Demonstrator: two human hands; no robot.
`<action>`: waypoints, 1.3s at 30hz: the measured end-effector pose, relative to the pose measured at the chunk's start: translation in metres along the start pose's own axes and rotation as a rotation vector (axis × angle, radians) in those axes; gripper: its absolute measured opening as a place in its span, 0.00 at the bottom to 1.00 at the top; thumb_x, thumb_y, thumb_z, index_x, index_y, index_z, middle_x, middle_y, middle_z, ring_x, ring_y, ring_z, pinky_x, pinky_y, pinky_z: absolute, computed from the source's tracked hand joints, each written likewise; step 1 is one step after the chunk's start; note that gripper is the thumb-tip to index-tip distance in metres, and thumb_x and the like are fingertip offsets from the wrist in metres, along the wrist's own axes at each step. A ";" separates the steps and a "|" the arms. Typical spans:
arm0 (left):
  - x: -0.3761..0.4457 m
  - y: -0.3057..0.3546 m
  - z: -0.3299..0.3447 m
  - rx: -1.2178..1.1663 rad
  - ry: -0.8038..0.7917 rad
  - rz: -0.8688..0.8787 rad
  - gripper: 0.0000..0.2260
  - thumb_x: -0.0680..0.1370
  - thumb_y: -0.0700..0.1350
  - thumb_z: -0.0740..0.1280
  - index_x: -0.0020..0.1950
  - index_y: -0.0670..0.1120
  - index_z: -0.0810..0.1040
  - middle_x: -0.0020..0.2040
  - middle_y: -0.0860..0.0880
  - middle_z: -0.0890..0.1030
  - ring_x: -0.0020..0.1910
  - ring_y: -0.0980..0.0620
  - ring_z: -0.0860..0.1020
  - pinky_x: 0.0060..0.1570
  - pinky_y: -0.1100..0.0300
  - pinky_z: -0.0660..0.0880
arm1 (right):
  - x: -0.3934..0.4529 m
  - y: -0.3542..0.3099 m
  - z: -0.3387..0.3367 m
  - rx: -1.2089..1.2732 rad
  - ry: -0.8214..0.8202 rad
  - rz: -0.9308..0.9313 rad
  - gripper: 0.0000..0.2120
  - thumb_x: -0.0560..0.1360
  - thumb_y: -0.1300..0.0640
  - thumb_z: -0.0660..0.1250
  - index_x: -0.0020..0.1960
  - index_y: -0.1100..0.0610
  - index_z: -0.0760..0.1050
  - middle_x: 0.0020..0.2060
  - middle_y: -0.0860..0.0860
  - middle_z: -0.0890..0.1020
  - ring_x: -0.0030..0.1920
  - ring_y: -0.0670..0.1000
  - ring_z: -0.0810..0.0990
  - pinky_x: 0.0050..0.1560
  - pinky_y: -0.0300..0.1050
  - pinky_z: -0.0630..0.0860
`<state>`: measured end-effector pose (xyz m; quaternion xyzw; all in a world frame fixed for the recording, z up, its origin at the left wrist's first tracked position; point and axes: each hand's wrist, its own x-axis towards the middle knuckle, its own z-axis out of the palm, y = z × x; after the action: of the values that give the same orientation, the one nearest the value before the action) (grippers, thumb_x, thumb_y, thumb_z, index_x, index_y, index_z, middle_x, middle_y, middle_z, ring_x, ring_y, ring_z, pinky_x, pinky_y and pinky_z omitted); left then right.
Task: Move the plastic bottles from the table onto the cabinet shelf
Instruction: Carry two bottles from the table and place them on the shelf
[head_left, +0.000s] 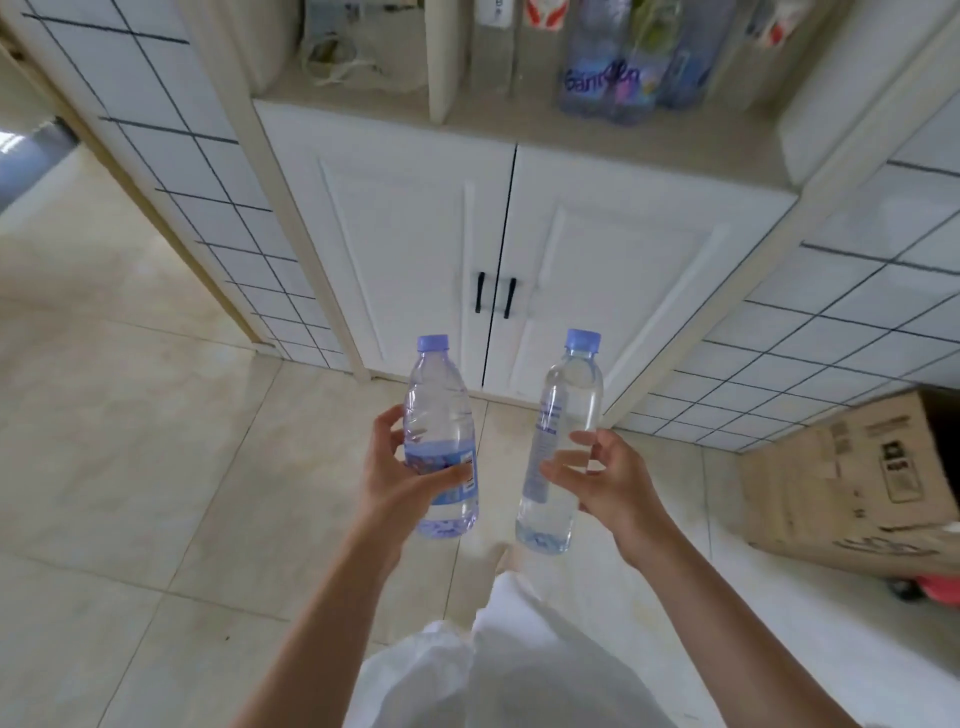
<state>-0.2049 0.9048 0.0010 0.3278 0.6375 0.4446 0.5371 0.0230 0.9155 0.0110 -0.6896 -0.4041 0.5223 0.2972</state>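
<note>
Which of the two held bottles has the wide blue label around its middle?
The bottle in the left hand: the shorter bottle; the slim bottle has a narrow strip.

The shelf bottles (618, 62), far above the fingers (582, 441), lose their tops to the upper edge; their labels blur. Right of the fingers, the cardboard box (852, 483) is cropped.

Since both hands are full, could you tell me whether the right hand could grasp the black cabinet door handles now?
Probably not: the right hand already grips a clear plastic bottle, though nothing blocks the black handles.
</note>
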 end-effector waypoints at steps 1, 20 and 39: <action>0.011 0.006 0.013 0.004 -0.003 0.005 0.38 0.62 0.33 0.81 0.64 0.55 0.70 0.56 0.49 0.80 0.47 0.53 0.84 0.41 0.59 0.81 | 0.012 -0.005 -0.009 0.001 0.004 -0.011 0.28 0.62 0.50 0.80 0.58 0.51 0.73 0.50 0.48 0.82 0.46 0.48 0.83 0.47 0.50 0.82; 0.195 0.127 0.199 0.077 -0.152 0.205 0.37 0.60 0.33 0.81 0.62 0.55 0.71 0.56 0.52 0.80 0.46 0.59 0.83 0.40 0.65 0.80 | 0.196 -0.134 -0.133 -0.017 0.224 -0.166 0.18 0.63 0.50 0.79 0.43 0.43 0.70 0.45 0.41 0.80 0.45 0.45 0.82 0.38 0.43 0.77; 0.324 0.252 0.370 0.061 -0.207 0.651 0.40 0.59 0.46 0.82 0.67 0.53 0.67 0.56 0.56 0.80 0.55 0.55 0.81 0.53 0.51 0.80 | 0.329 -0.252 -0.231 0.047 0.635 -0.448 0.27 0.61 0.52 0.78 0.55 0.57 0.71 0.45 0.44 0.82 0.44 0.45 0.84 0.42 0.43 0.79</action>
<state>0.0733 1.3726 0.0947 0.5732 0.4548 0.5378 0.4188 0.2246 1.3293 0.1268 -0.7048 -0.4203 0.2141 0.5299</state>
